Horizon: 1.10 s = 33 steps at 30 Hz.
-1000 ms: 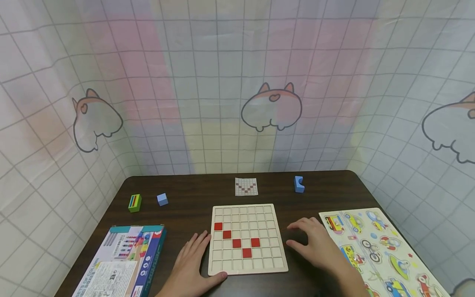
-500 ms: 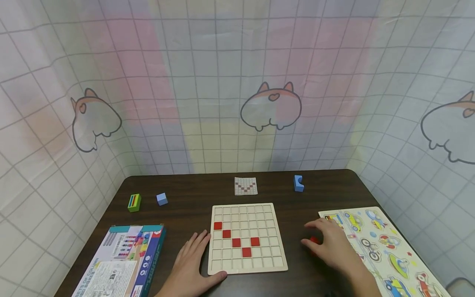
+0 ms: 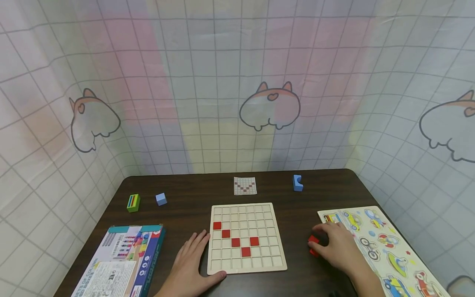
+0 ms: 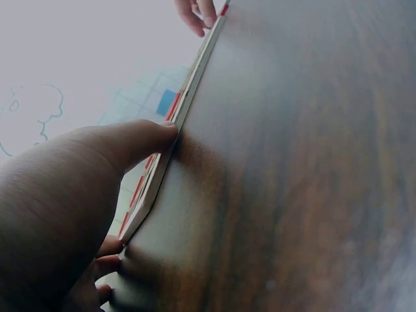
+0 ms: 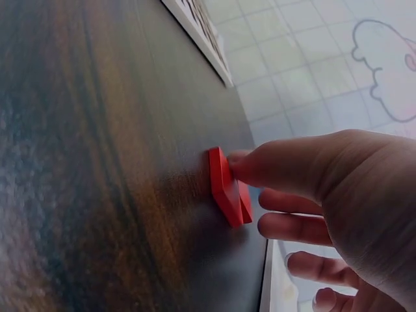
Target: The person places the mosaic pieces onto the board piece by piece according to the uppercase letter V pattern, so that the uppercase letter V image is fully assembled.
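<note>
A cream grid board (image 3: 259,264) lies mid-table with several red square tiles (image 3: 245,251) set in its cells. My left hand (image 3: 189,266) rests beside it, fingers fairly straight along the left edge and thumb (image 4: 153,138) on the near edge. On the bare wood right of the board, my right hand (image 3: 339,247) is over a small group of loose red tiles (image 5: 227,195). Its thumb (image 5: 273,159) touches one of them; the other fingers stand apart from the thumb on the far side. The number of loose tiles is partly hidden.
A small pattern card (image 3: 245,186) lies behind the board. Blue blocks (image 3: 161,199) (image 3: 297,183) and a green block (image 3: 133,203) stand at the back. A box (image 3: 118,260) lies left, a picture puzzle board (image 3: 382,239) right, beneath the right forearm.
My right hand has moved right, away from the board's side, to the loose red tiles, which now show more from under it. The left hand and the board have stayed put.
</note>
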### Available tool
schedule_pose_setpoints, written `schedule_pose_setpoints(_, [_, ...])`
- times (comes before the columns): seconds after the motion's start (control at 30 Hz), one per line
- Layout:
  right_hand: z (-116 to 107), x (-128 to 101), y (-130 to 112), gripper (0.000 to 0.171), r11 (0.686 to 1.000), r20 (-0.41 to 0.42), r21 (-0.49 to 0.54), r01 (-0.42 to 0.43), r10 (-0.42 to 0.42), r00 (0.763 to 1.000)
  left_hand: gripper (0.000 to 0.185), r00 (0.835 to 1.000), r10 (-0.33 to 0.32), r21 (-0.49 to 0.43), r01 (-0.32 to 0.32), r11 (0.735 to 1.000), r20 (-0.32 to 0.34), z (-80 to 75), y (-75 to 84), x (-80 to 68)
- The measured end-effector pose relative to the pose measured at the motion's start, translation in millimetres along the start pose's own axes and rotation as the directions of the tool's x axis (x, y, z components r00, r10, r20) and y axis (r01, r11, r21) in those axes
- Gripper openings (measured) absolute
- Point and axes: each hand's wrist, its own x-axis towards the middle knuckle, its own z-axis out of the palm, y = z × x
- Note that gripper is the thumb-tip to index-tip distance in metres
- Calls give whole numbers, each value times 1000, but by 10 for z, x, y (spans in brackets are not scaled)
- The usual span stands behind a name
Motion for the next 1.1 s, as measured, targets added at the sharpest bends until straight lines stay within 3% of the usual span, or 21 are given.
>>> schedule_pose_setpoints(0.2, [26,7,-6,34,1000,4,2,-10,10,1000,129,1000,2,6,-2,1000,-1,8,-14,4])
schedule_pose_setpoints(0.73, [74,60,-24,26,998,48,-32,-50,51,998,128,1000,-4,-3,4,1000,7,-6,11,1])
schedule_pose_setpoints(0.9, [77,54,-46,23,999,36,-40,-27,29,999,128,1000,0,-1,0,1000,4,-4,7,2])
schedule_pose_setpoints(1.1, [67,26,-107,19,997,-42,-37,64,-65,997,129,1000,0,8,0,1000,4,2,-1,8])
